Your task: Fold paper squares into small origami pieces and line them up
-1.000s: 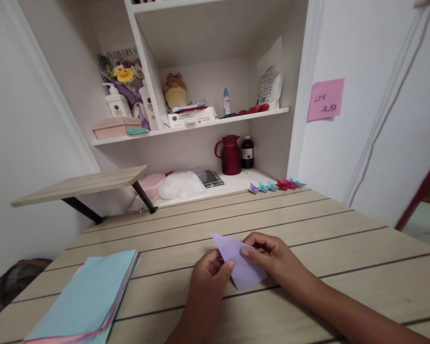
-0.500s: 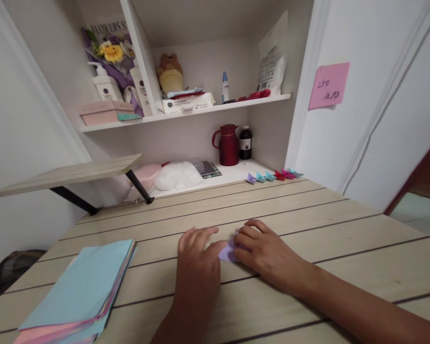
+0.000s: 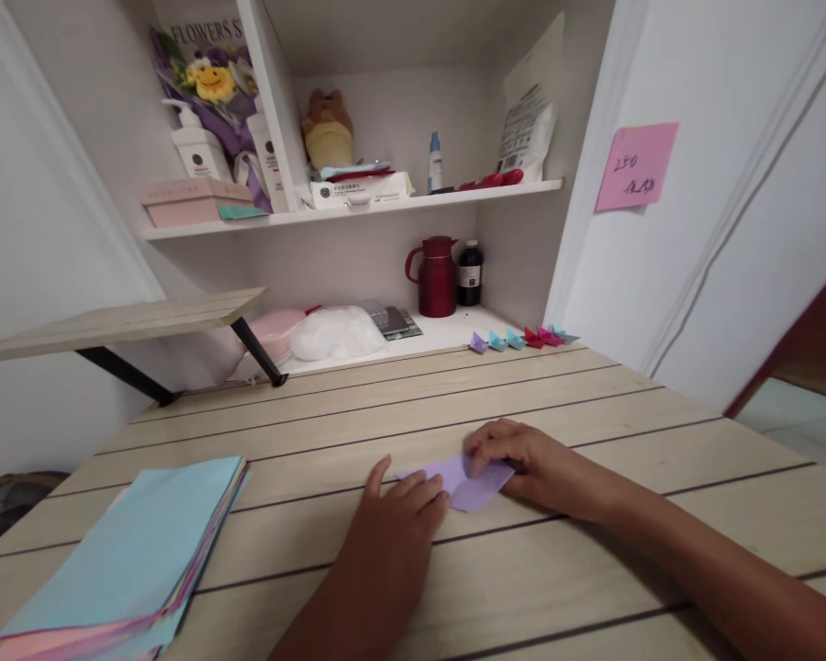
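Head cam: purple paper [image 3: 474, 493] folded, angular; L hand [image 3: 397, 528] spread atop, R hand [image 3: 541, 466] prob. pinching edge.

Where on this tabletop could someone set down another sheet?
Bare tabletop shows between the paper stack and the left hand, between the right hand and the tabletop's right edge, and between both hands and the paper boats along the far edge. It is crowded at the purple paper, which both hands touch, and at the boats, lined up close together.
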`<control>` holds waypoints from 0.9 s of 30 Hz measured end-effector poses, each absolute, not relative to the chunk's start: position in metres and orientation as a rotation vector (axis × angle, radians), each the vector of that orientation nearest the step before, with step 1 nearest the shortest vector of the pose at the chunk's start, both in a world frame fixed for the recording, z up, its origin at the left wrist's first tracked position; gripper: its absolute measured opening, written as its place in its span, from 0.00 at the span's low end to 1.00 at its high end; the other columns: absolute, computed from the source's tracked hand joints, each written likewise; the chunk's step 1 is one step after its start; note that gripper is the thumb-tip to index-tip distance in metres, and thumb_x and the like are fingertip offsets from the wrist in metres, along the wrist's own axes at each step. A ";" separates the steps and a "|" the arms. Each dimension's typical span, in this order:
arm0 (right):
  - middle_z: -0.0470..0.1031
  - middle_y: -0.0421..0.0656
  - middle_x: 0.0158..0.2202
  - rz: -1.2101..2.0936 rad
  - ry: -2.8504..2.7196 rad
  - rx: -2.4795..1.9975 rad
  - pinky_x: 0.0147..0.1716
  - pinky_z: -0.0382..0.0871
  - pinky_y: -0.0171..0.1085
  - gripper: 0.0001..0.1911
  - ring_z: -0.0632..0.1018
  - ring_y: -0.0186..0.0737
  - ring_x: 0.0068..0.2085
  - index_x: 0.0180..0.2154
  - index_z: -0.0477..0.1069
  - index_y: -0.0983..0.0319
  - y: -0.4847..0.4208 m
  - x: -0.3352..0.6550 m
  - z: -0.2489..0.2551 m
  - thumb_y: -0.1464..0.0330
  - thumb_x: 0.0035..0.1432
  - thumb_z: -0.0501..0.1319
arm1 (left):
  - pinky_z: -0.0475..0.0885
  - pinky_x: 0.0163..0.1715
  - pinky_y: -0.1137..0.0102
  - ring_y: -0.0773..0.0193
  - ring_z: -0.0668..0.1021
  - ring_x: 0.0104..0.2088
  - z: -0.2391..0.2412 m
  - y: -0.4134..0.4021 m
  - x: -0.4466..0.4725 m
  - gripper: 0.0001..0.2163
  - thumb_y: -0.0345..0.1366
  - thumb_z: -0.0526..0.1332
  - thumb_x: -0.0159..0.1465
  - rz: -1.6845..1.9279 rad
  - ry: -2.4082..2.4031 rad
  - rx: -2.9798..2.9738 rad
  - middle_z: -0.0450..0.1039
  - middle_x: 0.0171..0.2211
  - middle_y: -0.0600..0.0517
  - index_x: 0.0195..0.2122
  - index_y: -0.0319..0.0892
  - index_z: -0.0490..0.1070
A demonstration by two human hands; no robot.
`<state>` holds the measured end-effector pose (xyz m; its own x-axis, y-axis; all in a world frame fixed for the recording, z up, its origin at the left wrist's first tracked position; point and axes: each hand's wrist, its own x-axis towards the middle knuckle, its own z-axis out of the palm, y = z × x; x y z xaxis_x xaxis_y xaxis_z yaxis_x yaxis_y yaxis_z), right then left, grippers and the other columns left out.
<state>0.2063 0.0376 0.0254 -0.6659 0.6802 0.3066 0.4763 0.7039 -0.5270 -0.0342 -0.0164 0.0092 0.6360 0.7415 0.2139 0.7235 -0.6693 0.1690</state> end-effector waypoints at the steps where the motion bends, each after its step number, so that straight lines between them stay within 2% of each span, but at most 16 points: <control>1: 0.76 0.40 0.44 0.583 -2.418 -0.888 0.49 0.65 0.39 0.20 0.74 0.40 0.47 0.38 0.76 0.55 0.040 0.209 0.025 0.82 0.48 0.58 | 0.49 0.61 0.44 0.53 0.71 0.57 0.010 -0.015 -0.036 0.19 0.26 0.52 0.64 0.379 1.243 2.780 0.70 0.57 0.49 0.54 0.47 0.69; 5: 0.75 0.41 0.45 0.635 -2.436 -0.857 0.50 0.64 0.40 0.10 0.74 0.41 0.48 0.36 0.78 0.55 0.044 0.214 0.022 0.74 0.52 0.64 | 0.50 0.61 0.45 0.52 0.68 0.59 0.010 -0.011 -0.040 0.20 0.28 0.54 0.63 0.273 1.235 2.772 0.68 0.58 0.51 0.55 0.53 0.68; 11: 0.75 0.42 0.43 0.623 -2.396 -0.922 0.48 0.65 0.40 0.05 0.74 0.42 0.47 0.36 0.76 0.56 0.046 0.212 0.021 0.68 0.55 0.65 | 0.51 0.60 0.42 0.48 0.66 0.60 0.021 -0.016 -0.036 0.20 0.30 0.54 0.64 0.139 1.263 2.736 0.65 0.60 0.49 0.56 0.53 0.67; 19: 0.75 0.42 0.36 0.535 -2.295 -1.147 0.42 0.64 0.41 0.08 0.73 0.42 0.39 0.33 0.71 0.59 0.047 0.201 0.013 0.61 0.58 0.62 | 0.49 0.60 0.43 0.48 0.66 0.60 0.030 -0.020 -0.033 0.22 0.31 0.56 0.60 0.170 1.258 2.680 0.66 0.60 0.50 0.55 0.53 0.68; 27: 0.74 0.41 0.33 0.474 -2.242 -1.303 0.40 0.63 0.40 0.11 0.72 0.43 0.39 0.30 0.69 0.58 0.050 0.192 0.009 0.58 0.53 0.65 | 0.52 0.59 0.44 0.48 0.67 0.59 0.028 -0.022 -0.029 0.22 0.29 0.57 0.56 0.236 1.286 2.659 0.68 0.58 0.48 0.53 0.49 0.70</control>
<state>0.1919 0.0499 0.0086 -0.4167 0.8753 0.2453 0.7010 0.4812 -0.5264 -0.0289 -0.0225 0.0284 0.6138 0.7868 0.0646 0.7586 -0.6105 0.2278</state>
